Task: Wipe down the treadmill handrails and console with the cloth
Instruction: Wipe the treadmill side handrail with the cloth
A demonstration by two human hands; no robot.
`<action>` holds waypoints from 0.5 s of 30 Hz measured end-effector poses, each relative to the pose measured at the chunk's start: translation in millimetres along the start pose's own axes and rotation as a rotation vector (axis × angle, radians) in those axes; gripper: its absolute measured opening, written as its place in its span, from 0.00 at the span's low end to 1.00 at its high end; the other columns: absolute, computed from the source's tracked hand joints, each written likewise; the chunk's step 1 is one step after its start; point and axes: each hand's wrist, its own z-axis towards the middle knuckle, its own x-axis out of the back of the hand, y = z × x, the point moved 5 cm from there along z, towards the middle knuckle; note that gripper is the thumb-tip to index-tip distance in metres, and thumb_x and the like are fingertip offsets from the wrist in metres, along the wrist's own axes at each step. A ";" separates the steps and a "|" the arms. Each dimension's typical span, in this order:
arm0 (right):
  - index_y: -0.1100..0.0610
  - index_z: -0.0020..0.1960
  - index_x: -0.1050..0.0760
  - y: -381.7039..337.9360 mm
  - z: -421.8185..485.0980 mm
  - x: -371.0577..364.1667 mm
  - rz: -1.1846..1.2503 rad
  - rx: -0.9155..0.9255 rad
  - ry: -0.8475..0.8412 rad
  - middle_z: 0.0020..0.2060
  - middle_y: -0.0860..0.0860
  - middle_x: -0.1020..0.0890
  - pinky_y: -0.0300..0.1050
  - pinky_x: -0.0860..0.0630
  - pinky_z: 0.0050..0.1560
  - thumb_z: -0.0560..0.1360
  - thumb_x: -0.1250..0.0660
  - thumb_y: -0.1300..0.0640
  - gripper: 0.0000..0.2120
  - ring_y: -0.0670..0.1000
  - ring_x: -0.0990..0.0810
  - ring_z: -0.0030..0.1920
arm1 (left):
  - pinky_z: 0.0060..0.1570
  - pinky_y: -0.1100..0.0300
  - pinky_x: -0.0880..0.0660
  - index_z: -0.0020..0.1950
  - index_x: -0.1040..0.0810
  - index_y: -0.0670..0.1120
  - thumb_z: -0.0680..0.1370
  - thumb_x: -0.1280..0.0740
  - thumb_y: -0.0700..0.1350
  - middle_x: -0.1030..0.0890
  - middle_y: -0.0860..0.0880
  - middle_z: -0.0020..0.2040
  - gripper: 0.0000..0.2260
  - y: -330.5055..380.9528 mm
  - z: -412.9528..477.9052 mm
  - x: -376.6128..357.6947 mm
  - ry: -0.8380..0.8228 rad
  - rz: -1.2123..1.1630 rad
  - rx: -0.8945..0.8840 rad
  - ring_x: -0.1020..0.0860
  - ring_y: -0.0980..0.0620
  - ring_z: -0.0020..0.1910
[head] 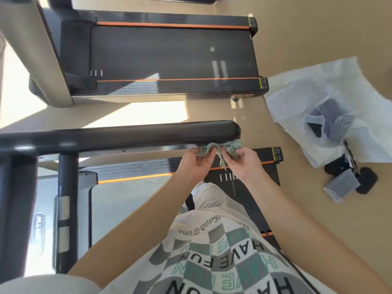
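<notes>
We hold the cloth (pixel 218 147) bunched between both hands, just under the rounded free end of the handrail (pixel 127 134). The left hand (pixel 196 163) pinches one side and the right hand (pixel 244 164) the other, fingers curled onto the fabric. Whether the cloth touches the rail's underside or sits just beside it, we cannot tell. The rail's long axis runs off to the picture's left, toward the upright post (pixel 67 198). We judge the wipe must travel that way, the left hand being nearer the rest of its length. Nothing lies on the rail. A second treadmill (pixel 169 56) stands beyond. A plastic bag (pixel 297 92) and grey-wrapped items (pixel 341 184) lie on the floor (pixel 318 39), well apart.
</notes>
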 end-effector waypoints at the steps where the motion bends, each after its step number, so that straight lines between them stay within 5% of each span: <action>1: 0.68 0.57 0.25 2.6 -1.8 -3.3 -0.018 0.015 -0.006 0.61 0.65 0.23 0.53 0.19 0.60 0.80 0.46 0.71 0.12 0.62 0.21 0.57 | 0.64 0.45 0.22 0.68 0.28 0.33 0.82 0.37 0.34 0.22 0.32 0.63 0.15 0.8 -3.4 0.2 -0.012 -0.012 -0.005 0.21 0.36 0.61; 6: 0.65 0.55 0.23 12.2 -9.9 -19.7 -0.144 0.059 -0.077 0.54 0.62 0.21 0.53 0.17 0.55 0.80 0.35 0.68 0.05 0.57 0.18 0.55 | 0.53 0.49 0.17 0.66 0.26 0.33 0.80 0.40 0.31 0.21 0.34 0.59 0.15 6.1 -20.9 2.6 -0.047 0.003 -0.059 0.18 0.39 0.57; 10: 0.62 0.58 0.23 26.2 -13.9 -30.1 -0.239 0.035 -0.112 0.54 0.59 0.19 0.53 0.16 0.54 0.80 0.33 0.65 0.07 0.60 0.19 0.62 | 0.52 0.55 0.17 0.56 0.21 0.34 0.81 0.36 0.32 0.18 0.37 0.51 0.06 17.4 -29.3 7.7 -0.013 0.073 -0.115 0.17 0.45 0.53; 15: 0.62 0.59 0.24 46.5 -12.8 -35.1 -0.317 -0.016 -0.066 0.54 0.61 0.18 0.57 0.18 0.58 0.79 0.32 0.66 0.09 0.61 0.17 0.58 | 0.40 0.58 0.17 0.55 0.21 0.35 0.83 0.35 0.35 0.18 0.39 0.51 0.05 38.2 -34.4 20.9 0.073 0.026 -0.198 0.18 0.46 0.50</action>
